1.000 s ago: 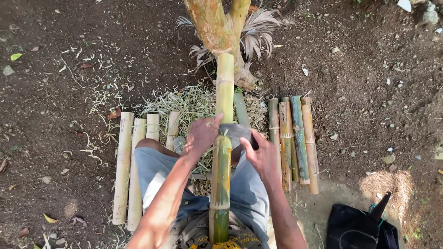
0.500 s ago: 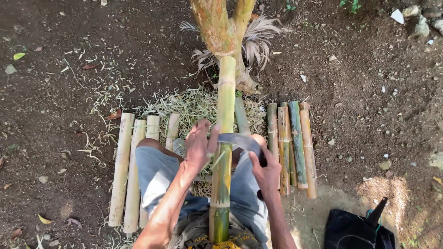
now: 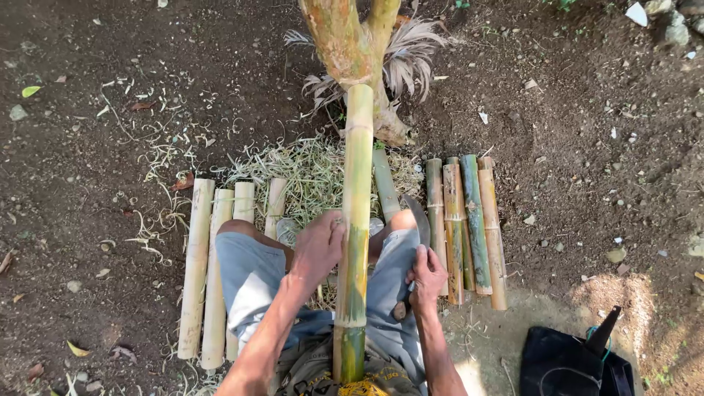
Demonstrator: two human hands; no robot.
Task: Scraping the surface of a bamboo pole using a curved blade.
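Bamboo fills the middle of our view: one long green-yellow bamboo pole (image 3: 356,235) runs from our lap at six o'clock up to the foot of a small tree trunk (image 3: 350,44) at twelve o'clock. Our left hand (image 3: 317,246) rests against the pole's left side, its grip narrow, fingers curled onto the stalk. Our right hand (image 3: 427,277) sits on our right knee at four o'clock from the pole's middle, its grip closed around the handle of a curved knife (image 3: 418,220), whose grey blade points up toward twelve o'clock, just beside the pole but apart from it. To the left, at nine o'clock, four pale cut bamboo lengths (image 3: 196,271) lie side by side on the soil. At three o'clock lies a row of greener bamboo pieces (image 3: 474,227). Pale shavings (image 3: 308,172) are heaped between the two rows. A black bag (image 3: 565,363) sits at five o'clock.
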